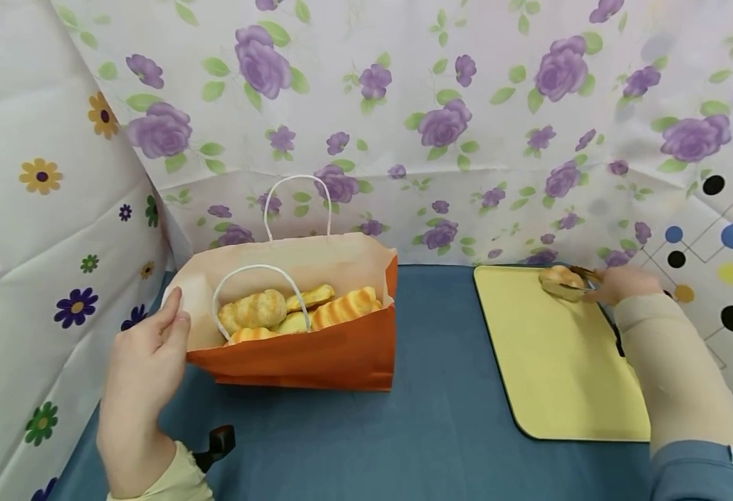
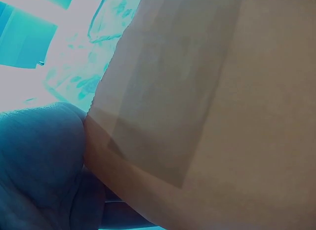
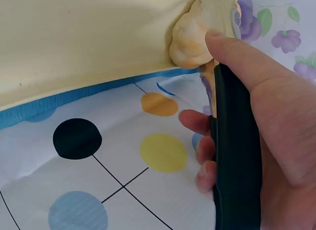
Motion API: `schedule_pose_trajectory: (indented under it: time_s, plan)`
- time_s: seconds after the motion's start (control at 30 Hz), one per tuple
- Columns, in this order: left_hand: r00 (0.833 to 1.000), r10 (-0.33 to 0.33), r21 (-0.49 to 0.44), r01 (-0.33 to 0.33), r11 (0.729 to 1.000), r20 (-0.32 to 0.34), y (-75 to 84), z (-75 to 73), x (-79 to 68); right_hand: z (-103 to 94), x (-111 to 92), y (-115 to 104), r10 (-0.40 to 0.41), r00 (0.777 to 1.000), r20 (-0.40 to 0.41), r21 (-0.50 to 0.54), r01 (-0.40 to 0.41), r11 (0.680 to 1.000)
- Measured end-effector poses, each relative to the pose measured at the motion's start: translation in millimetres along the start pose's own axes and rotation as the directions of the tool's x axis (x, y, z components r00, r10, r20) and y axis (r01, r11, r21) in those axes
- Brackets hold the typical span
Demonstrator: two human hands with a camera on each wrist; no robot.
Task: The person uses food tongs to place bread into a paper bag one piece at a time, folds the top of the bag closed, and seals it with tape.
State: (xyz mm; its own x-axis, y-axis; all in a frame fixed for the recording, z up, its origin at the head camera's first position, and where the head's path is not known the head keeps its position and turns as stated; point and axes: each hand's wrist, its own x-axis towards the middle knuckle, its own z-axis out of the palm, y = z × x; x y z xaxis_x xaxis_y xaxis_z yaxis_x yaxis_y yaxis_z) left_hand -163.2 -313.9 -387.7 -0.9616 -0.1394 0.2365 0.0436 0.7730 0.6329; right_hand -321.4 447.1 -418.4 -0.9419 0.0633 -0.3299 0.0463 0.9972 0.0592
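My left hand [image 1: 147,362] pinches the left rim of an orange paper bag [image 1: 303,369], thumb on one side of the paper. In the head view the bag leans with its mouth towards me, showing several pieces of bread [image 1: 253,309] inside. Over on the right, my right hand [image 1: 626,284] grips tongs with black handles [image 3: 238,146] and gold-coloured ends [image 1: 563,290]. Those ends lie around a small bread roll [image 1: 559,275] at the far right corner of a yellow tray [image 1: 566,376]. Only the paper's inner face [image 2: 163,116] and part of the hand fill the left wrist view.
Blue cloth [image 1: 441,390] covers the table between bag and tray. Behind hangs a flowered curtain [image 1: 391,139], with a patterned sheet [image 1: 34,229] at the left and a dotted one [image 1: 717,257] at the right. Two white string handles [image 1: 297,177] rise from the bag.
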Motion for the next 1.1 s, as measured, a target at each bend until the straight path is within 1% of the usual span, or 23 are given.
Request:
schedule_pose_trajectory:
  time_s: [0.2, 0.37, 0.5, 0.7, 0.83, 1.1]
  plan:
    - [1.000, 0.004, -0.013, -0.004, 1.000, -0.017, -0.2, -0.5, 0.0, -3.3, -1, -1, -0.027, 1.000, -0.014, 0.024, 0.027, 0.999]
    - [0.999, 0.019, 0.015, -0.018, 1.000, -0.035, 2.3, -1.2, 0.2, -4.6, -3, -1, -0.047, 0.999, -0.025, 0.029, 0.047, 0.998]
    - [0.999, 0.019, 0.034, -0.017, 0.999, -0.042, 2.9, 0.0, -0.5, -0.5, -3, 1, -0.062, 0.997, -0.046, 0.018, 0.063, 0.998]
    - [0.999, 0.016, 0.032, -0.015, 0.999, -0.037, 2.6, 0.7, -0.9, 8.0, -6, 4, -0.069, 0.994, -0.083, 0.000, 0.069, 0.998]
    - [1.000, 0.014, 0.024, -0.014, 1.000, -0.024, 1.1, 1.5, -1.0, 13.8, -8, 5, -0.060, 0.994, -0.091, 0.002, 0.061, 0.998]
    - [0.999, 0.021, 0.030, -0.020, 0.999, -0.027, 2.1, 0.6, -1.5, 23.2, -6, 8, -0.057, 0.993, -0.105, 0.003, 0.057, 0.998]
